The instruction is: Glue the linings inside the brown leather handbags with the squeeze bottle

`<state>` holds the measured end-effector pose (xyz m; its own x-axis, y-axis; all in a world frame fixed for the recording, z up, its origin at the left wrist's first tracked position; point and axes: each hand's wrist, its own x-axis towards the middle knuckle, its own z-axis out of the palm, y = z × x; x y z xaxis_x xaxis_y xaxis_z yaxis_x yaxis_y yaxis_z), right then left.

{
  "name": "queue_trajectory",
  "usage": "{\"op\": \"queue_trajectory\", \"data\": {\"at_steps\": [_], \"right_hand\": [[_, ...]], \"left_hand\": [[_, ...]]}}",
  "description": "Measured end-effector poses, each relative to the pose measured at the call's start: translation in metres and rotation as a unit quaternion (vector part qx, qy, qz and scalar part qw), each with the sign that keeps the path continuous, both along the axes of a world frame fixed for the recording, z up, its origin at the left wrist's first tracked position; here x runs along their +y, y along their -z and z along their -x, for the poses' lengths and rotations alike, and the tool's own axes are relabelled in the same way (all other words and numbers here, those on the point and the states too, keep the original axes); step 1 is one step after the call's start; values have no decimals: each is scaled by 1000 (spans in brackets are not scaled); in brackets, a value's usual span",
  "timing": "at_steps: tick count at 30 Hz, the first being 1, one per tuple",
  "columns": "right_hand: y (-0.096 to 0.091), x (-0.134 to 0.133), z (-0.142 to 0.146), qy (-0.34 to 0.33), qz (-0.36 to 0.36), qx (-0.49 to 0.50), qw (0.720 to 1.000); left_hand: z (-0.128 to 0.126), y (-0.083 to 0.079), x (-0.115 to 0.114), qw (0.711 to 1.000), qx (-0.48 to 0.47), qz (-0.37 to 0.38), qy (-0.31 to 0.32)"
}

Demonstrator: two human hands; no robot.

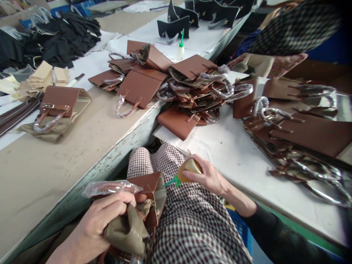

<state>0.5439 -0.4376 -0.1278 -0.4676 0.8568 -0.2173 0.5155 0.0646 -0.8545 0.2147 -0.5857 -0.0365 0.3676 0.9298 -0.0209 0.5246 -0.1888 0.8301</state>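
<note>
My left hand [101, 214] is closed on a brown handbag [145, 181] that rests on my lap, its fingers gripping near the olive lining [128, 231], which is pulled partly out. The bag's handle [111, 187] is wrapped in clear plastic and lies just above those fingers. In my right hand [207, 174] is a glue bottle [188, 170] with amber contents, tilted so its green nozzle [172, 180] points down and left at the bag's open edge. Whether the tip touches the bag I cannot tell.
Brown handbags [192, 84] lie heaped ahead where two tables meet; another stack [299, 124] is on the right. A single bag [59, 110] sits on the left table. Another green-nozzled bottle [180, 51] stands behind the heap, near black panels [174, 27]. Black pieces [66, 36] are piled far left.
</note>
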Motion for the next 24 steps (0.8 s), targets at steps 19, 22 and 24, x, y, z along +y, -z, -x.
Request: {"op": "queue_trajectory", "data": {"at_steps": [19, 22, 24], "right_hand": [[-1, -4, 0, 14, 123, 3, 992], [3, -8, -2, 51, 175, 33, 983], [7, -10, -2, 64, 217, 52, 973]], "left_hand": [[7, 0, 5, 998, 21, -15, 65], [5, 2, 0, 997, 23, -14, 71], [1, 4, -4, 998, 13, -17, 58]]}}
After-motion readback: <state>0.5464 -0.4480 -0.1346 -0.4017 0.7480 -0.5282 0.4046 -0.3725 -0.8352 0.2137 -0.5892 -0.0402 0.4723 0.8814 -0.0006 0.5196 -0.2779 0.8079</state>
